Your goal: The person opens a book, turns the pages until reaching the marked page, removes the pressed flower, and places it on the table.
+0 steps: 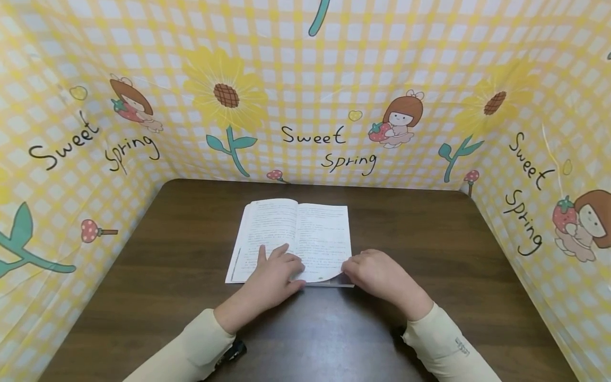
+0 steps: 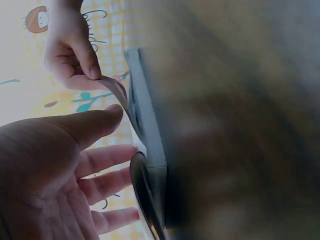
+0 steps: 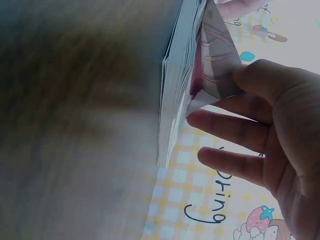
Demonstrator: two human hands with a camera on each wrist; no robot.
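Note:
An open book (image 1: 320, 228) with printed text lies on the dark wooden table. My right hand (image 1: 377, 273) pinches the lower right corner of the right-hand page between thumb and fingers. That page corner (image 3: 220, 65) is lifted and bent, and a coloured picture shows on its underside in the right wrist view. My left hand (image 1: 274, 278) rests on the lower part of the book near the fold, its fingers spread over the pages. In the left wrist view, the left fingers (image 2: 107, 187) reach to the book's pages while the right hand (image 2: 72, 55) holds the raised corner.
The brown table (image 1: 420, 228) extends around the book on every side. A yellow-checked cloth (image 1: 315, 69) with flowers, cartoon figures and the words "Sweet Spring" hangs behind the table and along both sides. Dark straps show at both sleeve cuffs.

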